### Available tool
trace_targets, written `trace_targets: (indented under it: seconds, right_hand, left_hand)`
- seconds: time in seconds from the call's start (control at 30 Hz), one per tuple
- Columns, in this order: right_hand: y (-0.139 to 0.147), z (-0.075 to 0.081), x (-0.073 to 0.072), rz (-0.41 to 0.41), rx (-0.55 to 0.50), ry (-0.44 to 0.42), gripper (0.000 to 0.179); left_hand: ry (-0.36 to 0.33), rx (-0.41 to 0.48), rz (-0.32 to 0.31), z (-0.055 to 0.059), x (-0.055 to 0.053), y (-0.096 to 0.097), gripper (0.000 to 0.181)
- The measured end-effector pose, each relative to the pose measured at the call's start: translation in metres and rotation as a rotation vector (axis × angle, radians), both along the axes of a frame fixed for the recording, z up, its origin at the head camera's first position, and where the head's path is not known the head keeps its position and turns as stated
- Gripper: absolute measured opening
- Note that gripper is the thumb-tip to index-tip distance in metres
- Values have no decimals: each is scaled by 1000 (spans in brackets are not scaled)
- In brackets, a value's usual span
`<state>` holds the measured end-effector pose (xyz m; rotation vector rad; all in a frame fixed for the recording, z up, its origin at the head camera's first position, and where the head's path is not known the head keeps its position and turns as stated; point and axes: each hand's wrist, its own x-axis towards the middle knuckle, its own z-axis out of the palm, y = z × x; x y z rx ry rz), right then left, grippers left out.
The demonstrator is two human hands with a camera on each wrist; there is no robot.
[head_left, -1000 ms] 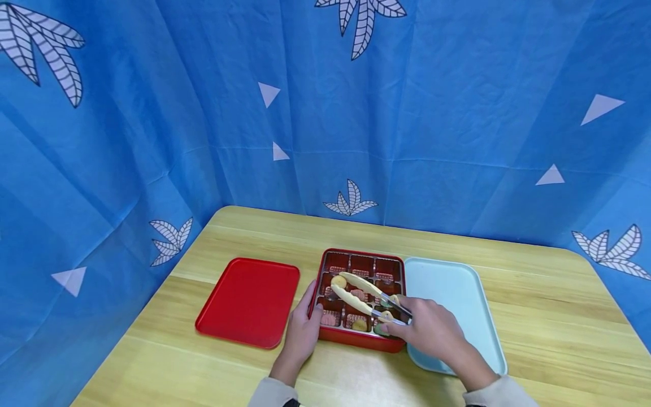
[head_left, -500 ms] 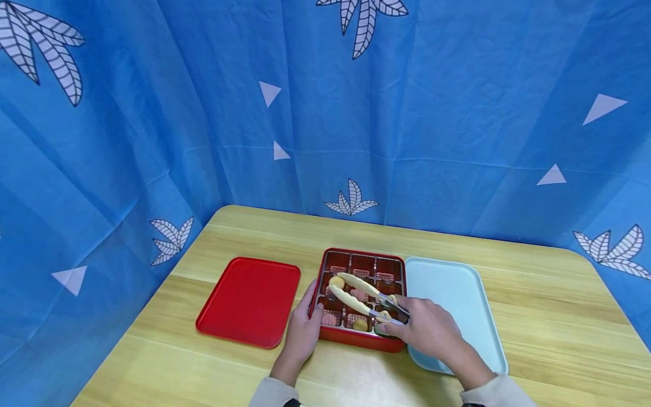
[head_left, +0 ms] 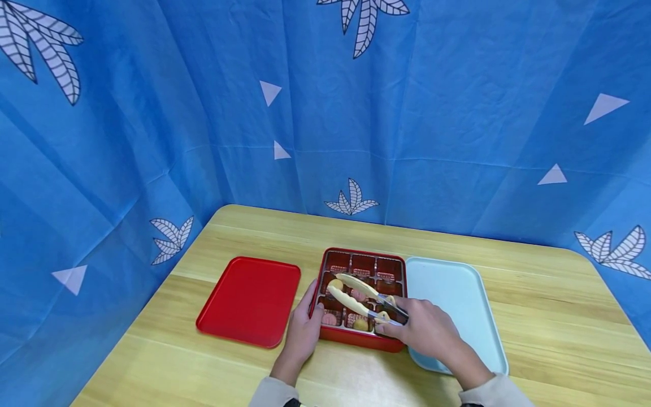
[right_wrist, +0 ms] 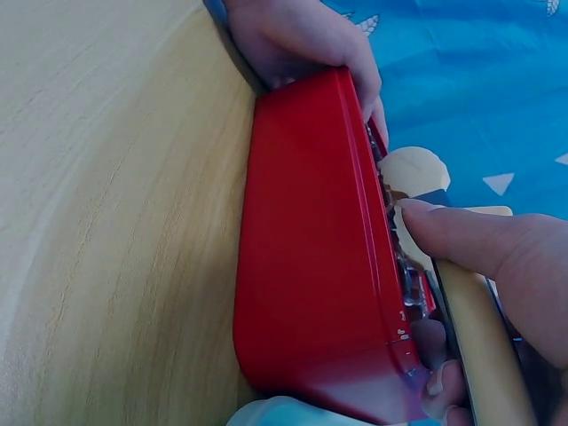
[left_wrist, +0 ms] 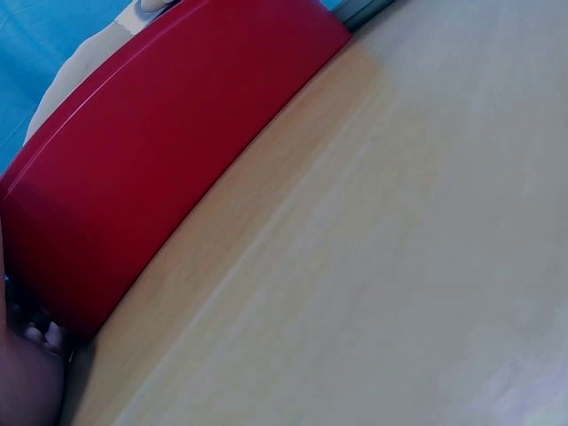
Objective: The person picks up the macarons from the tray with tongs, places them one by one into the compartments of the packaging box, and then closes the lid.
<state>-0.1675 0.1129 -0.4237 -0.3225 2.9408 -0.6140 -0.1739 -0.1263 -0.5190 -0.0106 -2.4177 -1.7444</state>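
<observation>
A red box (head_left: 361,342) with a clear divided insert stands on the table. My left hand (head_left: 301,333) holds its left side, with the thumb at the rim. My right hand (head_left: 429,328) grips a pair of cream-tipped tongs (head_left: 353,303), which slant across the box. Their tips are on either side of a round yellow piece (head_left: 335,284) at the left compartment of the middle row. Other small moulded pieces lie in the insert: a pink piece (head_left: 329,319) at front left, a yellowish piece (head_left: 360,325) at front middle and a pink piece (head_left: 358,295) in the centre. My right hand and the tongs partly hide the right-hand compartments.
A flat red tray (head_left: 249,302) lies left of the box. Against the box's right side is a light blue tray (head_left: 458,282), partly under my right forearm. Behind the wooden table (head_left: 285,226) hangs a blue patterned cloth (head_left: 437,124).
The tong tips have shifted slightly left and down, and the round yellow piece sits a little lower at its compartment. My left hand stays on the box.
</observation>
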Motion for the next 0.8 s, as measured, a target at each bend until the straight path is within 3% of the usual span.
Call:
trace_targets:
  seconds: [0.4, 0.63, 0.8]
  right_hand:
    - [-1, -1, -1, -12, -31, -32, 74]
    - [-1, -1, 0, -25, -42, -37, 59]
    - [-1, -1, 1, -37, -34, -44, 73]
  left_hand:
    - [-15, 1, 3, 3, 1, 0, 54]
    - [-14, 12, -8, 5, 1, 1, 54]
    - [-10, 12, -7, 4, 1, 0, 54]
